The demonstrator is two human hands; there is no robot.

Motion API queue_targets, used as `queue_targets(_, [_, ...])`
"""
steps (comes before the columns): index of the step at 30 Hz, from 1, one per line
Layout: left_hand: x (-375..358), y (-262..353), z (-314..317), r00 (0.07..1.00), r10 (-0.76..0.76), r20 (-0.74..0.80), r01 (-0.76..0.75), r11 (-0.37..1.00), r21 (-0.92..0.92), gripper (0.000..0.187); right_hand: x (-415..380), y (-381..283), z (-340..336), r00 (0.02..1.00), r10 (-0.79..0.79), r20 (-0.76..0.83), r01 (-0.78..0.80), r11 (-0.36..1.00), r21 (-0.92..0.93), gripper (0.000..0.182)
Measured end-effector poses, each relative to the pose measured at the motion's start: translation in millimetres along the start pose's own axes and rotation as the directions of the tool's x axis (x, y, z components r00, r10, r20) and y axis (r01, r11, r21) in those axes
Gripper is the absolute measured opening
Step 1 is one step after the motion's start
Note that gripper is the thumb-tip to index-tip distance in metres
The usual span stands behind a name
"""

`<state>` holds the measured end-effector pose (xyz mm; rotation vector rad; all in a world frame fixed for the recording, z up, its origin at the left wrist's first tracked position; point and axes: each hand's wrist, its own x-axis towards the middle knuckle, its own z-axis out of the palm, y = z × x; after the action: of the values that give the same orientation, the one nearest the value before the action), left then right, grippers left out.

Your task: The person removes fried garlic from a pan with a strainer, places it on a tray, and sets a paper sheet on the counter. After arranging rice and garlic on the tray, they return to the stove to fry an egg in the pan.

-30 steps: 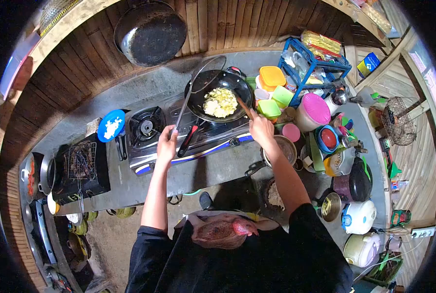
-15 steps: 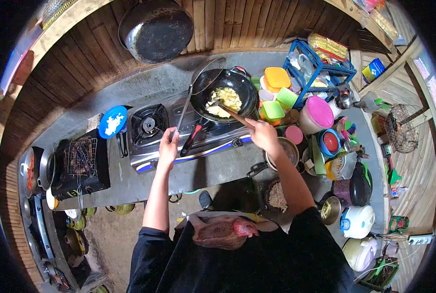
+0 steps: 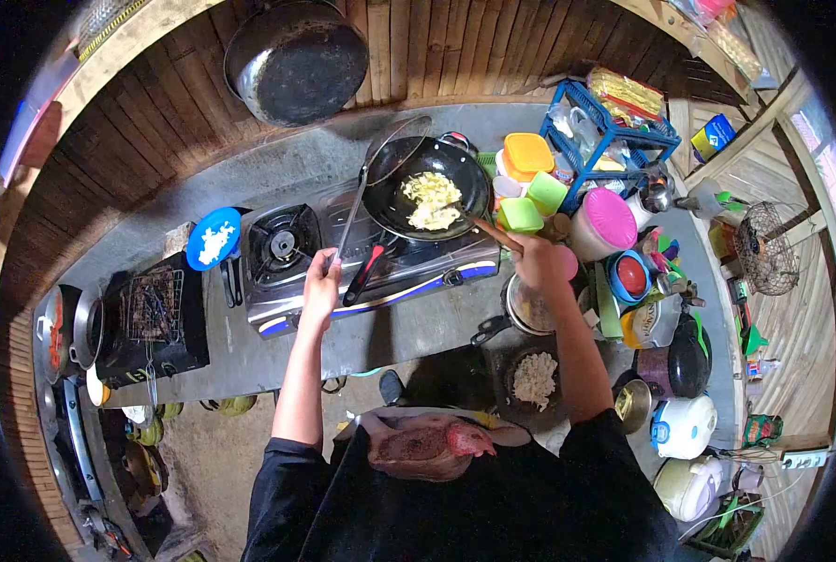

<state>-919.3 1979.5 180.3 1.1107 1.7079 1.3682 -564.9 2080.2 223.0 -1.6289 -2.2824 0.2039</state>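
A black wok sits on the right burner of the gas stove, with pale yellow chopped food heaped in it. My right hand is closed round the wooden handle of a spatula, whose blade touches the right edge of the food. In my left hand is the long handle of a round mesh skimmer; its mesh head rests over the wok's upper left rim. A black pan handle with a red part lies between my hands at the stove's front.
Left of the stove are a blue plate with white pieces and a wire grill rack. Plastic tubs, a pink-lidded container and a blue basket crowd the right. A large pan hangs on the wall.
My right hand has moved right and slightly down with the spatula, whose blade has shifted from the middle of the food to its right edge. My left hand holds nearly still.
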Motion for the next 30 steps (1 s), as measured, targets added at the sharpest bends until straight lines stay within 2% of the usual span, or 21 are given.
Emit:
queue_targets(2, [-5.9, 18.0, 0.3, 0.990, -0.141, 0.006, 0.141, 0.990, -0.009, 0.017, 4.4, 2.5, 24.8, 0.999, -0.005, -0.045, 0.007, 0.999, 0.035, 0.032])
queue_targets(4, [-3.4, 13.1, 1.5, 0.991, -0.131, 0.003, 0.131, 0.991, -0.011, 0.017, 6.1, -10.2, 36.4, 0.995, -0.046, -0.084, 0.056, 0.991, 0.120, 0.036])
queue_targets(7, [-5.1, 11.9, 2.7, 0.991, -0.132, -0.008, 0.132, 0.991, -0.007, 0.017, -0.1, -24.3, 36.4, 0.999, -0.028, -0.022, 0.030, 0.995, 0.098, 0.035])
queue_targets(8, [-5.6, 12.7, 2.9, 0.990, -0.138, -0.015, 0.138, 0.990, -0.002, 0.017, -1.2, -24.9, 34.0, 1.000, 0.022, 0.015, -0.024, 0.996, 0.088, 0.036])
queue_targets(15, [-3.2, -0.5, 3.5, 0.997, -0.070, -0.017, 0.070, 0.998, 0.002, 0.017, 15.1, 1.2, 20.0, 1.000, 0.023, -0.014, -0.022, 0.997, 0.075, 0.035])
queue_targets(19, [-4.8, 8.7, 6.3, 0.988, -0.155, 0.003, 0.155, 0.988, -0.025, 0.017, 23.4, -8.1, 44.7, 0.999, 0.036, 0.023, -0.038, 0.993, 0.109, 0.037])
queue_targets(21, [-4.3, 8.1, 6.3, 0.990, -0.141, 0.015, 0.141, 0.990, -0.016, 0.017, 20.4, -11.7, 53.6, 0.997, -0.067, -0.044, 0.072, 0.989, 0.133, 0.037])
queue_targets(25, [-6.5, 13.0, 3.9, 0.988, -0.154, 0.012, 0.154, 0.988, -0.021, 0.017, 2.3, -23.9, 13.8, 0.994, 0.012, 0.107, -0.021, 0.997, 0.076, 0.037])
queue_targets(29, [-7.2, 11.7, -0.1, 0.991, -0.135, 0.007, 0.135, 0.990, -0.026, 0.016, 13.2, -2.3, 23.8, 1.000, 0.016, 0.008, -0.017, 0.998, 0.068, 0.038])
queue_targets(30, [-6.4, 10.1, -0.3, 0.992, -0.123, 0.021, 0.124, 0.992, -0.034, 0.016, 15.9, -12.5, 21.8, 0.994, 0.099, 0.042, -0.102, 0.993, 0.057, 0.038])
